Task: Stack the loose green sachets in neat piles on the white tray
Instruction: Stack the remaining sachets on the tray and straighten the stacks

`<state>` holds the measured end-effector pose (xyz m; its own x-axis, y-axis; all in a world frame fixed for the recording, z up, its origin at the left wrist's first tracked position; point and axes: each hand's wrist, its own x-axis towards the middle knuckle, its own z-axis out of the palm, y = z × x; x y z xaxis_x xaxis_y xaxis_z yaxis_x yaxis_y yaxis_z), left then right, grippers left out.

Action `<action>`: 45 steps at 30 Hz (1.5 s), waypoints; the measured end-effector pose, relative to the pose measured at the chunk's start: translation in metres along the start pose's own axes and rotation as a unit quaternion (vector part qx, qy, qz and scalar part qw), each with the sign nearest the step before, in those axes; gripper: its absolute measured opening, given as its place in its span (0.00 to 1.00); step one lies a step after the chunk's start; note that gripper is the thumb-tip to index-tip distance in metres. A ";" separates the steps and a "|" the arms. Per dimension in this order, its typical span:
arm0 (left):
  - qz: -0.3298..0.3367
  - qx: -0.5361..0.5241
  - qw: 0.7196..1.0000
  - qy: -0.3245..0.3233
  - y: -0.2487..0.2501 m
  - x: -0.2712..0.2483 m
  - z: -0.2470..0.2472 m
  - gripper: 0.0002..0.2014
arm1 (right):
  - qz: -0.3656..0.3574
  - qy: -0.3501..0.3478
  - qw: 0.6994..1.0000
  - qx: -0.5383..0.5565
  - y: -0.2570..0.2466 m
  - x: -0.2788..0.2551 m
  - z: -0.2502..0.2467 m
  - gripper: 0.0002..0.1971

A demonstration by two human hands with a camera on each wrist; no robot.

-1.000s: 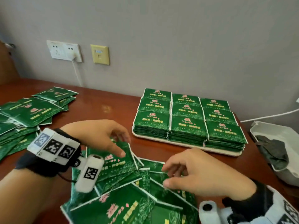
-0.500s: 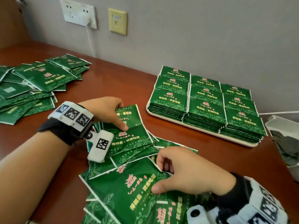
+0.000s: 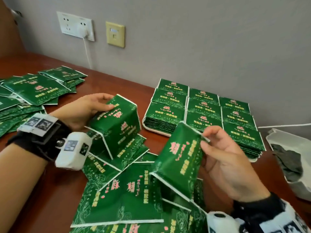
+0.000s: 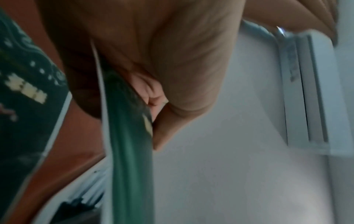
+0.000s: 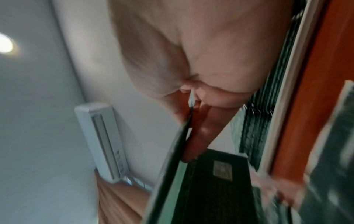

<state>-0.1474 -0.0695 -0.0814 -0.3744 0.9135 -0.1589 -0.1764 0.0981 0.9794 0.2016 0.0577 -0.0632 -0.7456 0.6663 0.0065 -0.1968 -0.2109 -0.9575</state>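
The fingers of the left hand are curled around a small bundle of sachets, thumb on its printed face, lifted above the bench. The right hand pinches the top edge of a second bundle between thumb and fingertips; it hangs tilted over the loose sachets spread on the bench below both hands. Behind them the white tray carries nine neat green piles. More scattered sachets lie far left. A white bin stands at the right.
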 end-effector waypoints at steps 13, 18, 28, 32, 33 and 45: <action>-0.075 0.326 0.927 -0.172 -0.007 -0.013 0.040 0.27 | 0.099 0.012 0.956 -0.276 0.005 0.013 -0.032 0.13; -0.042 0.573 0.807 -0.135 -0.005 -0.016 0.047 0.33 | 0.063 -0.059 0.861 -0.502 0.019 0.014 -0.030 0.19; 0.022 0.569 0.809 -0.146 -0.017 -0.004 0.052 0.36 | 0.091 -0.148 0.773 -0.610 0.024 0.023 -0.030 0.41; 0.030 0.532 0.836 -0.130 -0.017 -0.006 0.053 0.30 | 0.084 -0.128 0.784 -0.602 0.019 0.023 -0.029 0.28; 0.032 0.502 0.855 -0.127 -0.016 -0.008 0.054 0.26 | 0.077 -0.122 0.793 -0.592 0.016 0.022 -0.028 0.26; 0.090 0.038 0.994 -0.041 0.002 -0.009 0.054 0.35 | -0.087 0.055 0.937 -0.333 -0.048 0.053 -0.048 0.21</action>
<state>-0.0955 -0.0563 -0.0718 -0.3181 0.9477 0.0276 -0.0423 -0.0432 0.9982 0.2019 0.1374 -0.0306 -0.6618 0.7267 0.1842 0.1586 0.3759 -0.9130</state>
